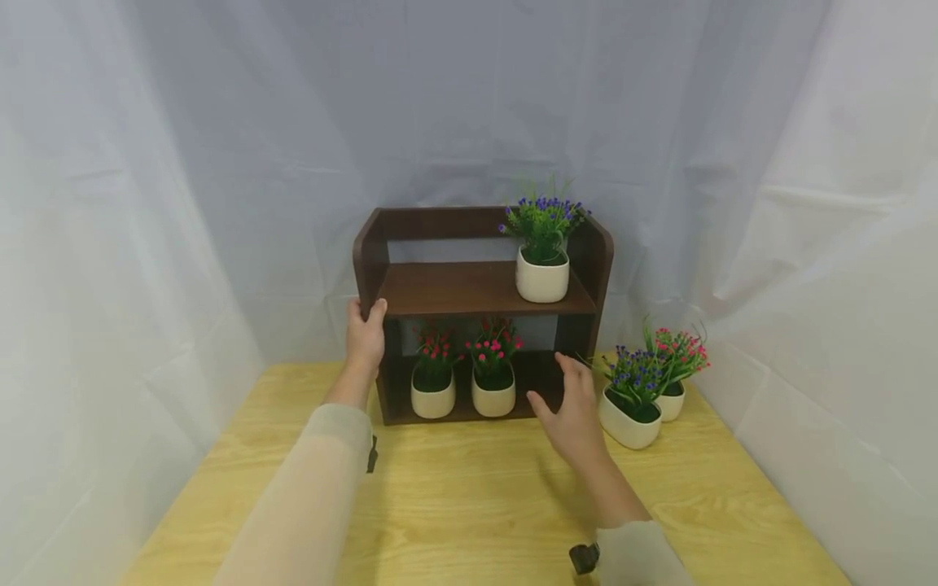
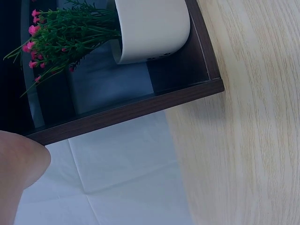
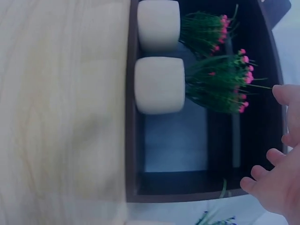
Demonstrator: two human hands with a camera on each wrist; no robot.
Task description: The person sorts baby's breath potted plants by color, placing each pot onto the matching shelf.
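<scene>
The person's left hand (image 1: 364, 338) grips the near edge of the dark wooden shelf (image 1: 450, 286), thumb in front on its left side panel, about where the upper board meets it. Inward and below that grip, I see two pink-flowered pots (image 1: 493, 399) side by side on the bottom board. The right hand (image 1: 575, 415) holds nothing, its fingers spread and thumb apart, in front of the bottom board's right end, just right of those pots. Above it, on the upper board, stands a purple-flowered white pot (image 1: 542, 279). Just to its right, on the wooden table (image 1: 454, 505), sits a second purple-flowered pot (image 1: 630, 419), and behind that, farther from the hand, another pink-flowered one (image 1: 672, 399).
</scene>
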